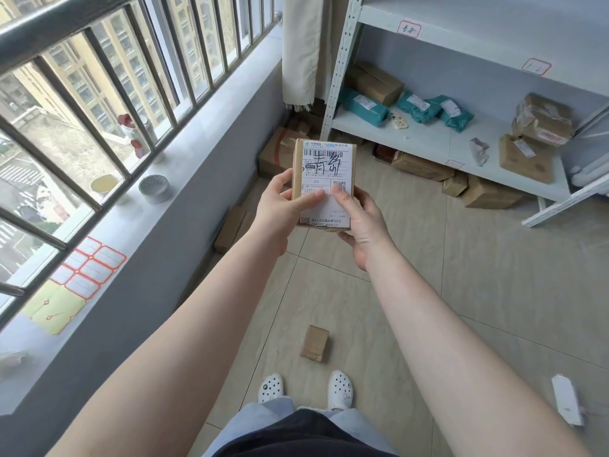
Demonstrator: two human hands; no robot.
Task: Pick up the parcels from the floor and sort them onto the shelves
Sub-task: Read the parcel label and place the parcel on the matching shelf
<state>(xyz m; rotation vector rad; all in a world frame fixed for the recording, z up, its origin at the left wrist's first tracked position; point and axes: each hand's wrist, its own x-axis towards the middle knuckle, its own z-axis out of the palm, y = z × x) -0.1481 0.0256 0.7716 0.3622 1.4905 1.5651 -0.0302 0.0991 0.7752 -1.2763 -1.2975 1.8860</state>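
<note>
Box (324, 183), brown card, white label with barcode and black handwriting facing up: being held at chest height over the floor (478, 275), in front of the shelf unit.

Left hand (283, 209): gripping the box's left edge, thumb lying across the label, fingers curling behind.

Right hand (362, 222): gripping the box's right lower corner, thumb pressing on the label just beside the left thumb, fingers wrapping underneath.

Small box (314, 343): lying on the floor just ahead of the white shoes (339, 389), untouched.

Flat carton (232, 227): lying on the floor against the wall under the sill.

Larger carton (276, 153): standing on the floor in the corner, partly hidden behind the held box.

Shelf (428, 140), white metal, lower level: carrying a brown carton (374, 81) at the back left, three teal bags (362, 107) in a row, a stack of taped brown parcels (543, 118) at the right, a flat brown parcel (524, 158) near the front edge.

Under the shelf: several brown cartons (421, 166) sitting on the floor.

Red-bordered tags (408, 29): sticking to the shelf edges, writing too small to read.

Sill (184, 159): holding a round tin (154, 189), a sheet of red-edged labels (89, 267).
</note>
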